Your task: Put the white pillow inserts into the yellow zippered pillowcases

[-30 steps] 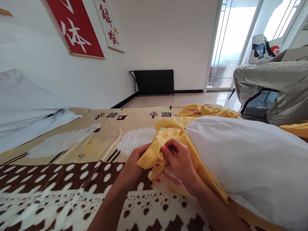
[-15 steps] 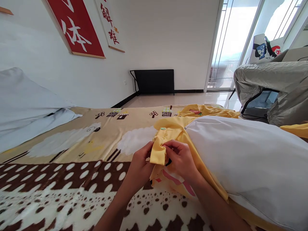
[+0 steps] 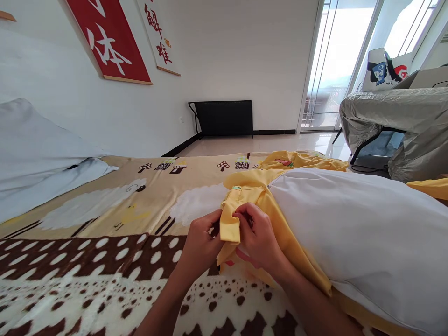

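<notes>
A yellow pillowcase (image 3: 250,180) lies bunched on the patterned blanket, with a small green tag near its gathered end. My left hand (image 3: 205,239) pinches the left side of its folded edge, fingers partly behind the cloth. From the right, my right hand (image 3: 257,235) grips the same fold between thumb and curled fingers. A pink print shows on the cloth beneath my right hand. To the right, a plump white pillow (image 3: 357,224) rests against the pillowcase, and yellow fabric runs along its near edge.
The blanket (image 3: 105,256) with sheep and brown-and-white patterns covers the bed. Another yellow cloth (image 3: 304,162) with a red print lies at the far edge. White fabric (image 3: 45,158) is heaped at left. A silver-covered table (image 3: 392,109) stands right; a black panel (image 3: 226,118) leans by the wall.
My right hand has shifted slightly up and left along the fold, covering more of the pink print. My left hand keeps its pinch.
</notes>
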